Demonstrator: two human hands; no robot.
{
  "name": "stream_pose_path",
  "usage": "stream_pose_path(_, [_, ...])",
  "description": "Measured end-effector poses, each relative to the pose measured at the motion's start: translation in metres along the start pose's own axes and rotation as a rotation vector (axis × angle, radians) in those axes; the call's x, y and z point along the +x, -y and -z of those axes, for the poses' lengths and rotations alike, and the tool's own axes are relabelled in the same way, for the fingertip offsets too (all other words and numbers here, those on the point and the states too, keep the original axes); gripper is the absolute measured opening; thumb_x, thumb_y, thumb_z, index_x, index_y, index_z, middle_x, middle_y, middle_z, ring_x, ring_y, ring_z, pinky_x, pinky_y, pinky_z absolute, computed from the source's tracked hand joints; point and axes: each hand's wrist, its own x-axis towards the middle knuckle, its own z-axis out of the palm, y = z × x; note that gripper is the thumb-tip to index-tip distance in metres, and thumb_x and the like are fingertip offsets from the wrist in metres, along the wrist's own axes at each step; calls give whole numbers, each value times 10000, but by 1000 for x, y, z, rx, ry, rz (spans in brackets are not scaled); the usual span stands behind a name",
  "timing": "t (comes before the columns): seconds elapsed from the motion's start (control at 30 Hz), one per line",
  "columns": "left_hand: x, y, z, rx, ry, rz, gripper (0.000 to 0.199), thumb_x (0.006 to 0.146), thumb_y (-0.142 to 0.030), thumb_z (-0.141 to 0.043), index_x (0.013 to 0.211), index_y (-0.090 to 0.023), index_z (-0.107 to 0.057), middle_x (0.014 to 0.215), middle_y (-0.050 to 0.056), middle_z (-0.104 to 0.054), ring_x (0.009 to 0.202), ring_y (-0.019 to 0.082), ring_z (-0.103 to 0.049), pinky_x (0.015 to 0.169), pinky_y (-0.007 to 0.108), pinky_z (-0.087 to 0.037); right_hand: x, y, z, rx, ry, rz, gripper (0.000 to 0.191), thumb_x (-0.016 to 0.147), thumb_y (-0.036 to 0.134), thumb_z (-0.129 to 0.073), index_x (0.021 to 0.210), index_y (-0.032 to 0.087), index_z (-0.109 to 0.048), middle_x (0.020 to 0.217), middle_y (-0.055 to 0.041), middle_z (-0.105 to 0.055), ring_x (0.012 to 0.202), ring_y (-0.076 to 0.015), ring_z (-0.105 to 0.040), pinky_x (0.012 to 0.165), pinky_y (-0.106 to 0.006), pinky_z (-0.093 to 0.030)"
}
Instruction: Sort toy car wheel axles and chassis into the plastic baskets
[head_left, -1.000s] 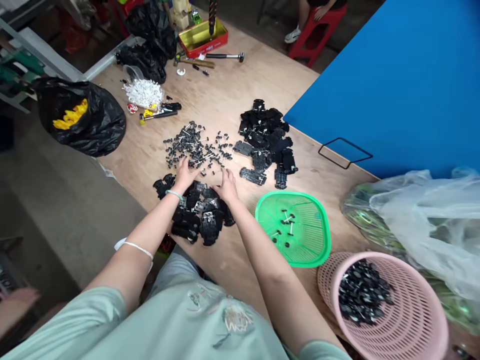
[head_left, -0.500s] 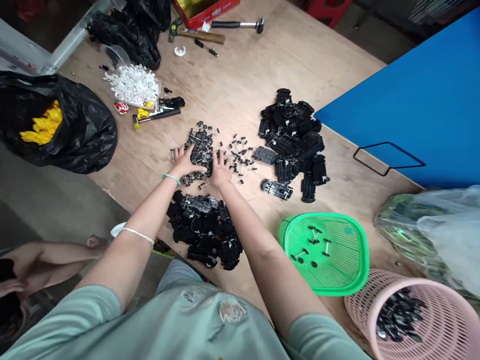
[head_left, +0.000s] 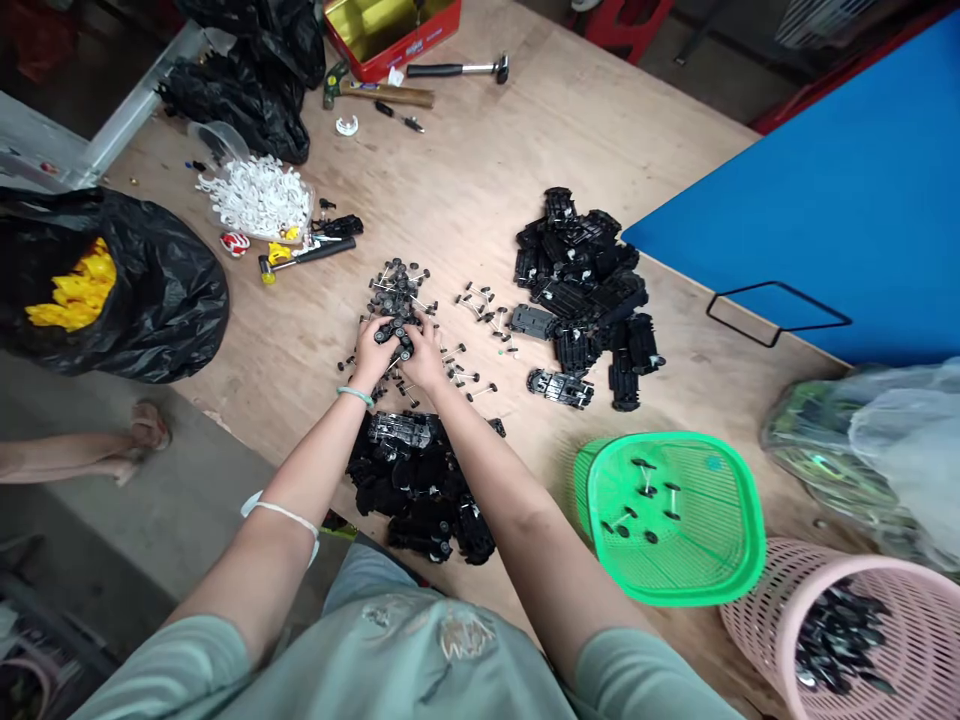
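Observation:
Small black wheels on thin metal axles lie in a loose pile (head_left: pixel 396 285) on the wooden table. My left hand (head_left: pixel 373 352) and my right hand (head_left: pixel 421 352) are close together at the pile's near side, fingers curled round a clump of wheel axles (head_left: pixel 397 335) between them. More wheel axles (head_left: pixel 480 300) lie scattered right of my right hand. Below my hands is a heap of black toy car chassis (head_left: pixel 405 480), partly behind my right forearm. Another heap of chassis (head_left: pixel 585 260) is at the right.
A green basket (head_left: pixel 750 500) holding several wheel axles stands at the right, beside a pink basket (head_left: pixel 787 620) with black parts. Hammers (head_left: pixel 390 93), a red tin (head_left: pixel 420 45), white parts (head_left: pixel 259 197) and a black bag (head_left: pixel 165 290) with yellow parts are beyond and left.
My hands have come together from spread fingers and closed round a clump of wheel axles. The pile has become narrower near them. The leg at the left appears in a different place.

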Motion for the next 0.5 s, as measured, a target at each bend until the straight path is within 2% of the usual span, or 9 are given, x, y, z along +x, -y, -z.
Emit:
stream_pose_path(0.1, [-1, 0, 7, -99, -46, 48, 304, 779, -152, -692, 1080, -187, -711, 1170, 78, -698, 1158, 237, -667, 1109, 374, -506, 4, 13, 2, -1, -15, 62, 571, 785, 134, -650, 1354, 176, -662, 1675, -128, -376, 1508, -351, -342, 1230, -515, -340])
stream_pose_path(0.17, [-2, -4, 14, -132, -74, 62, 306, 772, -183, -710, 1077, -189, -699, 1149, 66, -712, 1144, 236, -673, 1086, 379, -526, 5, 22, 6, 27, -24, 129, 534, 780, 139, -656, 1311, 193, -676, 1667, -117, -393, 1506, -351, -351, 1224, -522, -343])
stream_pose_path(0.3, [-13, -25, 32, -173, -108, -15, 362, 756, -234, -752, 1107, -180, -683, 1156, 72, -713, 1114, 231, -684, 1054, 375, -552, -3, 41, 20, 93, -60, 255, 509, 773, 123, -649, 1278, 187, -670, 1658, -139, -396, 1509, -368, -352, 1213, -557, -347])
stream_pose_path(0.4, [-32, -49, 41, -136, -111, -113, 413, 764, -260, -771, 1157, -190, -664, 1167, 65, -701, 1104, 219, -687, 1064, 370, -549, -24, 55, 40, 85, -92, 310, 496, 806, 128, -641, 1297, 197, -653, 1675, -137, -374, 1529, -365, -327, 1227, -571, -330])
stream_pose_path(0.5, [-60, -80, 39, -58, -86, -242, 420, 791, -268, -761, 1190, -204, -649, 1181, 58, -676, 1148, 222, -673, 1101, 384, -534, -61, 63, 75, 48, -174, 335, 446, 865, 148, -614, 1304, 218, -644, 1687, -116, -358, 1554, -325, -309, 1250, -547, -314])
